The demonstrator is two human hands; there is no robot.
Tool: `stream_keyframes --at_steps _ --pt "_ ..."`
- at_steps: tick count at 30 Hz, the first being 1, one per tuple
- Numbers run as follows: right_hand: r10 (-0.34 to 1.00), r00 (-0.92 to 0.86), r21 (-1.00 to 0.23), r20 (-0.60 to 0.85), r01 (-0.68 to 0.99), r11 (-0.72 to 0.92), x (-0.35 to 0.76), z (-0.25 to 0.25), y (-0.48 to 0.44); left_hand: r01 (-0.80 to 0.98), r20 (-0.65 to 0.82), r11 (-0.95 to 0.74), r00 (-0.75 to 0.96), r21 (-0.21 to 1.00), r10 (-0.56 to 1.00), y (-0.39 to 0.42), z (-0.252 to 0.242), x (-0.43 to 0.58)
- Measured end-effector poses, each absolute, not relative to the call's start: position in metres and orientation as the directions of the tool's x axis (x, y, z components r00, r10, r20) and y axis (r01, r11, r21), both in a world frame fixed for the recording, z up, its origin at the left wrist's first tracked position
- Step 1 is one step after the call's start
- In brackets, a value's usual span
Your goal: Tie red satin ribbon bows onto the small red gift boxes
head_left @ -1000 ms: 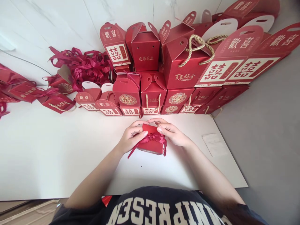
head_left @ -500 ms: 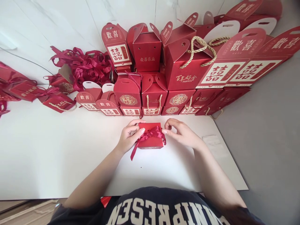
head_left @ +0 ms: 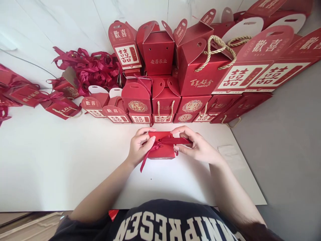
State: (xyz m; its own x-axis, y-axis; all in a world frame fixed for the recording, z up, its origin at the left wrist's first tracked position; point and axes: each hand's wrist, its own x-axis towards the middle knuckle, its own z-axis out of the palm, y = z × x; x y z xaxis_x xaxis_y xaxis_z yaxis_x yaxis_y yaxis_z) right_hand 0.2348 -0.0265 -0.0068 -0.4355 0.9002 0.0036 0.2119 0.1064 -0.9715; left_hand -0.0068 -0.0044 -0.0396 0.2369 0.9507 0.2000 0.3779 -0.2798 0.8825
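Note:
A small red gift box [head_left: 163, 154] lies on the white table in front of me, tied with a dark red satin ribbon [head_left: 173, 140] in a bow. My left hand [head_left: 140, 146] grips the box's left side, its thumb on top beside the knot. One ribbon tail hangs past the box's front left corner. At the right side, my right hand [head_left: 197, 144] has a stretch of the ribbon running into its curled fingers. Its index fingertip and thumb are by the right edge of the box. A dark red cord shows below that thumb.
Stacked red gift boxes [head_left: 160, 97], some with gold rope handles, line the back of the white table [head_left: 75, 160]. A heap of loose dark red ribbons [head_left: 96, 72] lies at the back left. Tied boxes [head_left: 60, 107] sit further left. A grey surface [head_left: 288, 150] borders the right.
My right hand has come onto the ribbon, and its right side is now drawn out straight to the right. The left hand and the box stay in place.

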Motion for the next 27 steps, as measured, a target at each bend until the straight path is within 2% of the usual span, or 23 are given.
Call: stream_keyframes --at_steps 6,8,12,15,20,27 --pt "0.961 -0.272 -0.875 -0.048 0.475 0.091 0.227 -0.002 -0.031 0.424 0.247 -0.313 0.204 0.85 0.947 -0.006 -0.042 -0.004" --pt "0.959 -0.278 -0.86 -0.058 0.502 0.093 0.227 -0.002 -0.032 0.444 0.263 -0.322 0.19 0.836 0.946 -0.007 -0.043 -0.004" --pt "0.907 -0.419 -0.874 -0.051 0.457 0.162 0.229 -0.002 -0.033 0.45 0.282 -0.331 0.175 0.83 0.944 -0.007 -0.042 -0.003" --pt "0.885 -0.458 -0.881 -0.089 0.45 0.145 0.234 -0.003 -0.031 0.427 0.26 -0.313 0.18 0.848 0.949 -0.007 -0.041 -0.003" --pt "0.834 -0.503 -0.917 -0.228 0.4 -0.01 0.244 -0.007 -0.023 0.357 0.147 -0.207 0.187 0.911 0.971 -0.003 -0.043 -0.004" --pt "0.708 -0.619 -0.94 -0.34 0.208 -0.269 0.254 -0.019 -0.015 0.234 0.072 -0.121 0.207 0.965 0.976 -0.002 -0.049 -0.003"
